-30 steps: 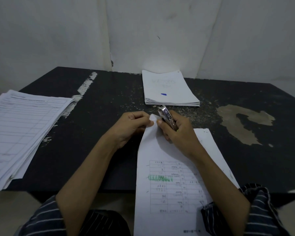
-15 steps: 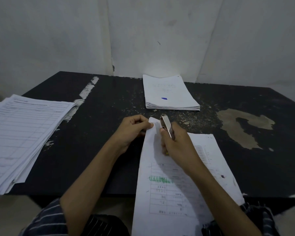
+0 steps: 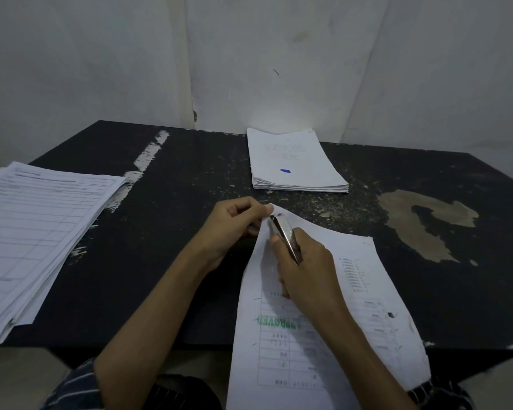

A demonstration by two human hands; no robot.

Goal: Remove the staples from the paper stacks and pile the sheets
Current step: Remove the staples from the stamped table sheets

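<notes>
In the middle of the frame we see the left grip (image 3: 234, 229) clenched on the top corner of a stapled set of sheets (image 3: 293, 368), thumb and curled fingers pinching the paper where it lifts off the desk (image 3: 175, 261). Just to its right, the right grip (image 3: 308, 273) is wrapped around a slim, silvery metal tool (image 3: 285, 236). The tool's dark tip meets that same corner, right beside the left thumb. The staple itself is too small for us to make out.

The set runs from that corner down to the bottom of the frame, hanging past the near edge of the desk. Its top sheet is bowed and carries a printed table and a green stamp (image 3: 279, 322) that reads upside down to us. A second sheet fans out beneath it toward the lower right.

At upper centre, near the far edge of the desk, lies a neat pile of sheets (image 3: 293, 155) with a blue mark (image 3: 285, 171) on top, well apart from both grips. At the left of the frame we find a looser stack of ruled forms (image 3: 42, 232) overhanging the desk. The desk is black and speckled, with white scrape marks (image 3: 148, 155) at upper left and a tan worn patch (image 3: 427, 226) at right. Striped cloth (image 3: 71, 386) shows at the bottom left.
</notes>
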